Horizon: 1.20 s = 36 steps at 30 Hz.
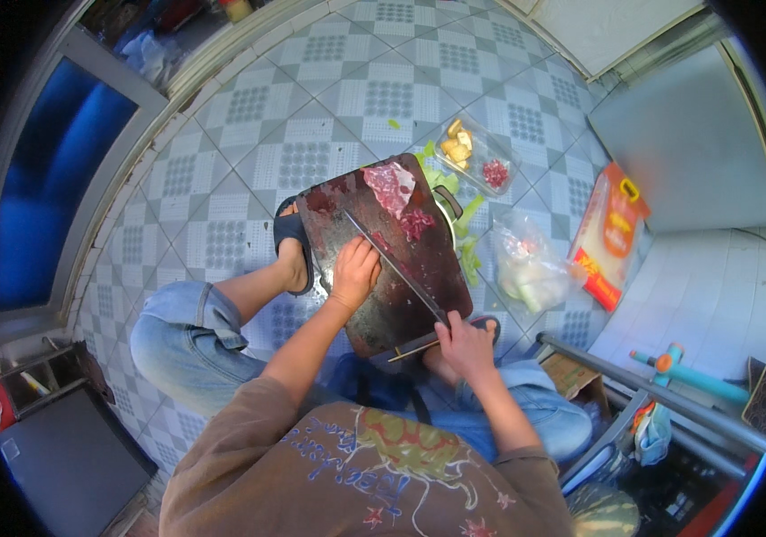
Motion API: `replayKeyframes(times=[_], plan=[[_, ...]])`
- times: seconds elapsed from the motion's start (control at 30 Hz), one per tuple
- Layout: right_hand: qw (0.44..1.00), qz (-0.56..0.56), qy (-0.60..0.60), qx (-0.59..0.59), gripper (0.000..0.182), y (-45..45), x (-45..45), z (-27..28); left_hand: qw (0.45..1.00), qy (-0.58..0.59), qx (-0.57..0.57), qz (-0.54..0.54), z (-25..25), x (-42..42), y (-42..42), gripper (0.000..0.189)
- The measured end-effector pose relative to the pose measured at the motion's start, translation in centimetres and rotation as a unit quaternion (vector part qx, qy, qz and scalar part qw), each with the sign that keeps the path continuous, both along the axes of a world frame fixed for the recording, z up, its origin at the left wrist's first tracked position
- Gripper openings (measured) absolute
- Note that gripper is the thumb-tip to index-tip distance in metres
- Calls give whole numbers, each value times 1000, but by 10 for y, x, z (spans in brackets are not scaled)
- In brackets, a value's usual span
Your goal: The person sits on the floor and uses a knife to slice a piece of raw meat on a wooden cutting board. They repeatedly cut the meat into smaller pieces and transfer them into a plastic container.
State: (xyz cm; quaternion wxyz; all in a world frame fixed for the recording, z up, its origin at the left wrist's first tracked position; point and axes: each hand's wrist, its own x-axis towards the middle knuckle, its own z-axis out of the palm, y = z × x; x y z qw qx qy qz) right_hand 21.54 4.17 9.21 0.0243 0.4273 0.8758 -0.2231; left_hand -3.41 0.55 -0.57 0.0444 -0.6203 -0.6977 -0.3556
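Observation:
A dark, wet cutting board (393,305) lies low in front of me between my feet. My right hand (467,349) grips the handle of a long knife (406,276), whose blade slants across the board to the upper left. On the board, my left hand (355,268) rests with bent fingers against the near side of the blade. Small strips of meat (381,239) lie just beyond the blade. Farther up sit a pile of cut red meat (416,223) and a larger raw slab of meat (390,184). Whatever is under my left fingertips is hidden.
Right of the board, a clear plastic tray (505,151) holds yellow-brown chunks and minced meat. Green leaves (470,258) and a pot handle (448,200) show at the board's edge. A plastic bag of vegetables (534,268) and an orange-red package (608,235) lie on the tiled floor (249,107).

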Motion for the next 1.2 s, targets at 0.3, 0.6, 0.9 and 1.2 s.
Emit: replayKeyframes(times=[0.3,0.6,0.9,1.2], plan=[[1000,-8,11,-11,29,4,-31,-20,1000,5,-24,4,-6,1,0,35],[1000,-22,8,-7,28,6,-33,-28,1000,1,-25,1,-3,1,2,34],[999,-6,14,-31,30,31,-78,-30,1000,-13,-22,-7,-5,-1,2,29],[998,-16,-12,-56,33,27,-34,-29,1000,-22,-5,1,-1,2,4,30]])
